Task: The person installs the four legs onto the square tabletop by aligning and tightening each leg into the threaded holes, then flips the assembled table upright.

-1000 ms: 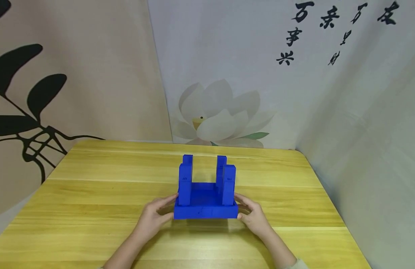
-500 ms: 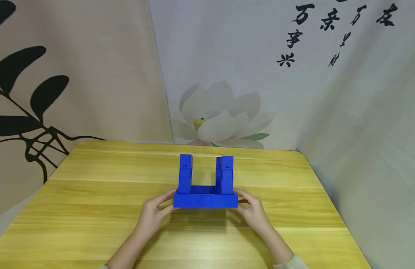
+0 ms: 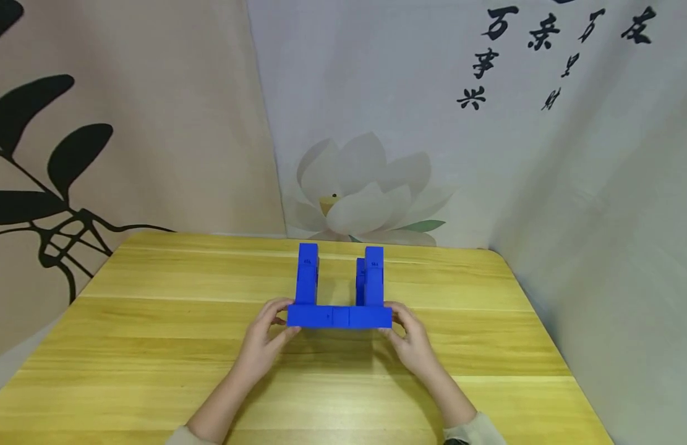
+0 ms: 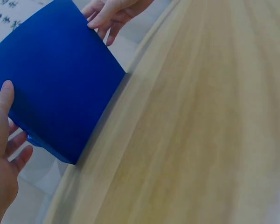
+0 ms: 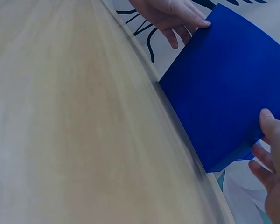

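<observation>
A blue square base [image 3: 340, 317] with upright posts [image 3: 307, 272] near its corners is tilted, its near edge raised off the table. My left hand [image 3: 260, 343] grips its left side, thumb underneath and fingers along the side. On the opposite side my right hand [image 3: 412, 346] holds it the same way. The flat plain underside [image 4: 56, 84] faces the left wrist view, with the left thumb pressed on it. In the right wrist view the lower edge of the base [image 5: 228, 88] is at or close to the tabletop; contact cannot be told. One rear post is hidden.
The wooden table [image 3: 154, 346] spreads around the hands on all sides. Behind it hangs a curtain [image 3: 376, 80] printed with a flower and dark characters. Another pale fabric wall [image 3: 616, 216] borders the right side.
The near edge of the blue base has risen and the base has tipped away from me. Both hands have moved with it, keeping their hold, and the thumbs now lie under the base.
</observation>
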Demonstrator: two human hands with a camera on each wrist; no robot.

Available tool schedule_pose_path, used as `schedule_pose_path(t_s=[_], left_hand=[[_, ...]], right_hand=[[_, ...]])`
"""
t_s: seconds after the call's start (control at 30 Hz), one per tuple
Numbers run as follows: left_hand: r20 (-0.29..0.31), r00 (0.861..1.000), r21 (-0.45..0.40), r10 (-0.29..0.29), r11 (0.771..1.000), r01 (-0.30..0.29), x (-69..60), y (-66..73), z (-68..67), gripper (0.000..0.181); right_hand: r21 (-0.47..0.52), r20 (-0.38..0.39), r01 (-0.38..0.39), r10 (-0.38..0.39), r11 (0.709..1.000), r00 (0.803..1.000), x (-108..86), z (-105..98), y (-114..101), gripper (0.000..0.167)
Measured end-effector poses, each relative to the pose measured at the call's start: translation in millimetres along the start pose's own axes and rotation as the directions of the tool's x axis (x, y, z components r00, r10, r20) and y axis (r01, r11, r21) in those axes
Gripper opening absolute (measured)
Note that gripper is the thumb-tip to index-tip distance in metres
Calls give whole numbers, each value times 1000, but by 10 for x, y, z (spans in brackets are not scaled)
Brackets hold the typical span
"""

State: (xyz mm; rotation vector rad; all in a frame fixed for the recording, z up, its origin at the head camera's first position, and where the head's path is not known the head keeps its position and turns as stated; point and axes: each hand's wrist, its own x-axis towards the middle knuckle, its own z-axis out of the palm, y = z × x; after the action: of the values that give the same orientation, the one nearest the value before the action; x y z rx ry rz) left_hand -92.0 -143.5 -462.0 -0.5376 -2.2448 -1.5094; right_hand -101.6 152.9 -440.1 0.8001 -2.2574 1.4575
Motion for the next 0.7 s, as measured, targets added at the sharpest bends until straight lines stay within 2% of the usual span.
schedule_pose_path(t_s=[0.13, 0.37, 0.43, 0.63, 0.7], left_hand=[[15, 999, 15, -44, 999, 44, 43, -51, 12, 43], [-15, 1000, -17, 4, 1000, -4, 121, -128, 74, 41], [-23, 1000, -18, 18, 1000, -18, 135, -72, 76, 40], [-36, 998, -13, 59, 998, -60, 155, 214, 36, 37], [-40, 997, -17, 64, 998, -65, 153, 244, 34, 37]], right_hand=[[-5, 6, -32, 32, 999, 999, 30, 25, -8, 35], [9, -17, -6, 6, 1000, 1000, 62, 78, 18, 36], [7, -28, 0, 0, 1000, 1000, 62, 94, 25, 37], [-14, -51, 5, -5, 1000, 999, 59, 110, 15, 32], [-13, -54, 7, -8, 1000, 999, 60, 108, 11, 31]])
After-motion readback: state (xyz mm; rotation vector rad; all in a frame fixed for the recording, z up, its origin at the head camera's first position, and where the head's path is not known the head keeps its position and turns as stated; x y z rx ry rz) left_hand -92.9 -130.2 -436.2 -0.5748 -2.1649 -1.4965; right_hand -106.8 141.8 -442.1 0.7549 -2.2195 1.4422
